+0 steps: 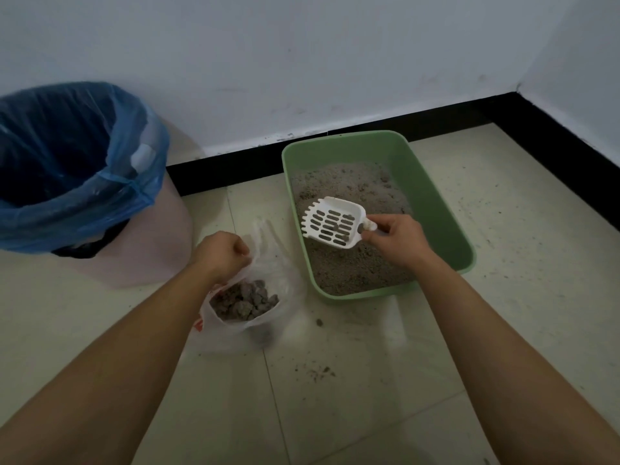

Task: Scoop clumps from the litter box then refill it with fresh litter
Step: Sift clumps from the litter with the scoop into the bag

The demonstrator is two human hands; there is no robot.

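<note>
A green litter box [432,203] holding grey litter stands on the tiled floor by the wall. My right hand [396,239] grips the handle of a white slotted scoop [332,221], held level above the litter with a few small dark clumps on it. To the left of the box lies a clear plastic bag [278,263] with several grey clumps [245,300] in it. My left hand [221,253] pinches the bag's upper edge and holds it up.
A pink bin lined with a blue bag [77,169] stands at the left against the wall. Spilled litter grains [322,372] dot the floor in front of the box and to its right. A black skirting board [335,152] runs along both walls.
</note>
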